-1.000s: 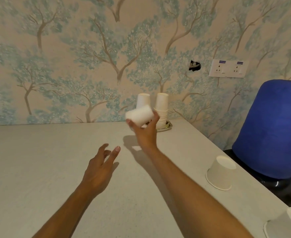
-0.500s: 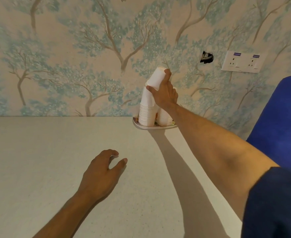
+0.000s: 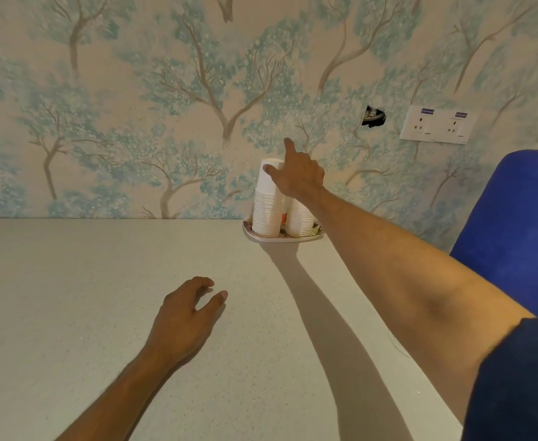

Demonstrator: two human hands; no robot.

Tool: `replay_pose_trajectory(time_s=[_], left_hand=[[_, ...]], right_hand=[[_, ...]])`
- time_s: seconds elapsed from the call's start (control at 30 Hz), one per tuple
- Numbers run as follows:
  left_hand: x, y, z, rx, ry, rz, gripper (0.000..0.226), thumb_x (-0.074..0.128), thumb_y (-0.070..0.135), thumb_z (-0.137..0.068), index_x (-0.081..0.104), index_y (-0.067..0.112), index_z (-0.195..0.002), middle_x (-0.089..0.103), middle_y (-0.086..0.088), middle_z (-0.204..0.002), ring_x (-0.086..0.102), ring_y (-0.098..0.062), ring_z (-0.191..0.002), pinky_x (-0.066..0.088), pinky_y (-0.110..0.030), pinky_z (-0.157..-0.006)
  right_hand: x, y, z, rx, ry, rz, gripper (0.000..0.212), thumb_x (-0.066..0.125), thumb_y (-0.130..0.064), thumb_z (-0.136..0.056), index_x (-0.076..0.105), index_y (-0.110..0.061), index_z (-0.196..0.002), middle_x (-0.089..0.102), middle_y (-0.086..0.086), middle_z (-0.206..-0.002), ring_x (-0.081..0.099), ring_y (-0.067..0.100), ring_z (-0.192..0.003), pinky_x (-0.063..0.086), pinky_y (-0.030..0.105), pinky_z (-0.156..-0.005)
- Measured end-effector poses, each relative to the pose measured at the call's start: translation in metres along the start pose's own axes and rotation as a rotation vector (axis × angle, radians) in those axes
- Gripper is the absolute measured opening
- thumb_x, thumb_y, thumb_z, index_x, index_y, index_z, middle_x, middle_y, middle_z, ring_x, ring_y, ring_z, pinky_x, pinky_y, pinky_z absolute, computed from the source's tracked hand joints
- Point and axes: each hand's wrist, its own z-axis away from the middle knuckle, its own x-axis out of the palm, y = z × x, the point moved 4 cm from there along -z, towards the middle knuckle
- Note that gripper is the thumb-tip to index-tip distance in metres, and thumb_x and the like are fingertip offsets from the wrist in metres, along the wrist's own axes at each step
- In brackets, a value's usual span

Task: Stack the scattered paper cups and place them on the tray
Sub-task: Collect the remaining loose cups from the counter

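Observation:
Two stacks of white paper cups stand upside down on a small tray [image 3: 263,237] at the far edge of the table, against the wall. The left stack [image 3: 265,211] is the taller one; the right stack [image 3: 300,219] is partly hidden behind my right forearm. My right hand [image 3: 296,173] is at the top of the left stack, thumb touching the top cup's side and index finger lifted, with the fingers spread and not wrapped around the cup. My left hand [image 3: 185,316] rests on the table in the middle, fingers loosely curled, holding nothing.
A blue chair [image 3: 515,230] stands at the table's right side. The wallpapered wall runs along the far edge of the table [image 3: 86,297], with a double socket plate [image 3: 437,124] and a small hole [image 3: 372,116] in it.
My right hand carried a cup to the tray, set it tilted onto the left stack, and has opened off it; the cup sits straight. The view moved closer and my left hand curled.

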Motion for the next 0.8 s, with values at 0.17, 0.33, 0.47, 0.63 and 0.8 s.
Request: replay_pose_trajectory(time_s=[0.17, 0.33, 0.47, 0.63, 0.8], left_hand=[[-0.016, 0.019, 0.020, -0.017, 0.054, 0.090, 0.026, 0.062, 0.024, -0.095, 0.065, 0.008, -0.115, 0.069, -0.003, -0.106, 0.063, -0.011, -0.094, 0.044, -0.008, -0.076], [-0.025, 0.041, 0.062, -0.024, 0.144, 0.166, 0.011, 0.062, 0.009, -0.094, 0.067, 0.001, -0.099, 0.065, -0.008, -0.089, 0.055, -0.002, -0.071, 0.042, 0.002, -0.057], [-0.023, 0.052, 0.100, -0.007, 0.130, 0.159, 0.009, 0.062, 0.007, -0.094, 0.067, 0.000, -0.096, 0.064, -0.008, -0.087, 0.055, -0.005, -0.070, 0.041, 0.002, -0.058], [-0.013, 0.063, 0.143, 0.042, 0.074, 0.112, 0.010, 0.064, 0.012, -0.093, 0.069, 0.004, -0.097, 0.069, -0.011, -0.091, 0.058, -0.008, -0.066, 0.043, -0.001, -0.056], [0.005, 0.081, 0.182, 0.113, 0.028, 0.076, 0.004, 0.066, 0.014, -0.092, 0.068, 0.017, -0.090, 0.071, 0.005, -0.080, 0.067, -0.013, -0.073, 0.046, -0.002, -0.061]], right_hand=[[-0.066, 0.003, 0.030, -0.116, -0.086, 0.088, 0.056, 0.053, -0.055, -0.091, 0.052, -0.018, -0.132, 0.057, 0.010, -0.130, 0.054, 0.033, -0.117, 0.042, 0.040, -0.091], [-0.134, 0.029, 0.102, -0.261, -0.174, 0.172, 0.052, 0.057, -0.060, -0.086, 0.057, -0.027, -0.125, 0.068, -0.002, -0.114, 0.058, 0.023, -0.108, 0.047, 0.040, -0.089], [-0.186, 0.061, 0.178, -0.278, -0.240, 0.131, 0.050, 0.059, -0.062, -0.085, 0.058, -0.029, -0.123, 0.070, -0.010, -0.105, 0.063, 0.014, -0.096, 0.051, 0.039, -0.086], [-0.235, 0.115, 0.269, -0.223, -0.224, 0.030, 0.046, 0.059, -0.062, -0.084, 0.059, -0.032, -0.119, 0.068, -0.016, -0.100, 0.064, 0.006, -0.085, 0.045, 0.024, -0.067], [-0.245, 0.169, 0.353, -0.111, -0.272, 0.097, 0.063, 0.041, -0.080, -0.079, 0.056, -0.038, -0.123, 0.066, -0.019, -0.107, 0.062, 0.001, -0.085, 0.054, 0.032, -0.075]])
